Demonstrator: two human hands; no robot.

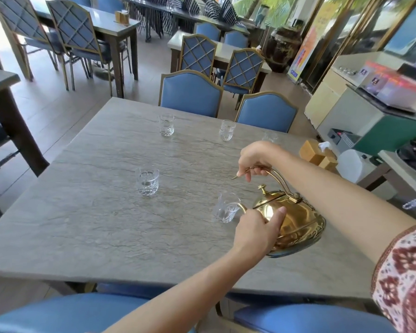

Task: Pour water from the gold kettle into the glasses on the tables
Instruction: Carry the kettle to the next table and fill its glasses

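Observation:
The gold kettle (298, 224) is tilted to the left over the grey stone table (82, 224), its thin spout reaching into a clear glass (225, 207). My right hand (257, 157) grips the curved handle from above. My left hand (257, 229) presses against the kettle's body near the spout. A second glass (147, 180) with water in it stands to the left. Two more glasses (166, 124) (227, 130) stand at the far side, and another glass (270, 137) shows partly behind my right hand.
Blue padded chairs (190, 94) line the far edge and the near edge (65, 313) of the table. Wooden holders (315, 152) sit at the table's right end. Other tables (111, 22) and chairs fill the room; a counter (382, 116) stands at right.

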